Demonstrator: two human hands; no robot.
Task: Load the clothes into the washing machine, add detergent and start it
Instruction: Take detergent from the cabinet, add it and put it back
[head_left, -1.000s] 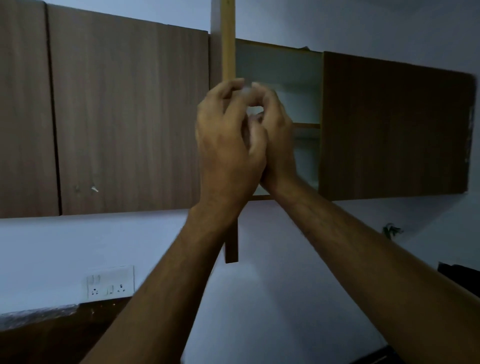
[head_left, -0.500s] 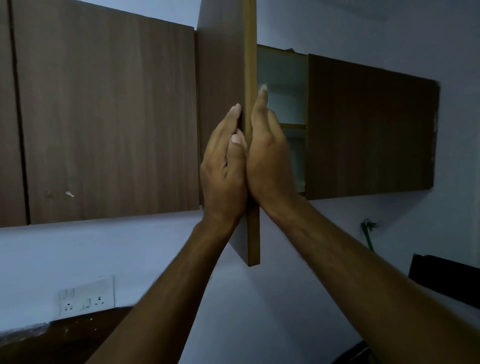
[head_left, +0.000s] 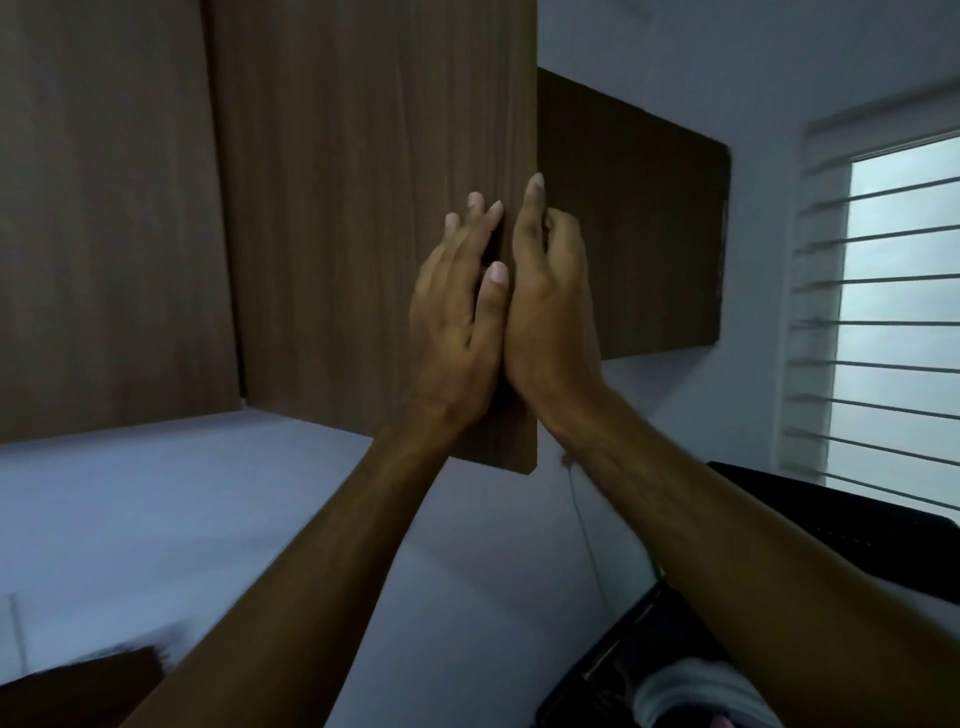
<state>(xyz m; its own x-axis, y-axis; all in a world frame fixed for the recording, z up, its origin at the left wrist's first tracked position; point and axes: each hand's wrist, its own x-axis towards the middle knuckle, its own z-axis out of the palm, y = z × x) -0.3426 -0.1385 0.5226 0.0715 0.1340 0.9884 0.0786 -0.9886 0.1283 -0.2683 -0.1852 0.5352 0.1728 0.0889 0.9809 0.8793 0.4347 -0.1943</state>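
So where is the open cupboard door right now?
In the head view the cupboard door stands centre-left, between the left hand and the right hand at its free edge.

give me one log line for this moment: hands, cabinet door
left hand flat on cabinet door | right hand at door's free edge, fingers curled | door ajar | nothing carried

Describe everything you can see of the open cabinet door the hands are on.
The cabinet door is a flat brown wood-grain panel with a plain edge, no handle visible. It hangs swung out from the wall cabinets. The left hand lies open against its face; the right hand touches its free edge, fingers partly curled.
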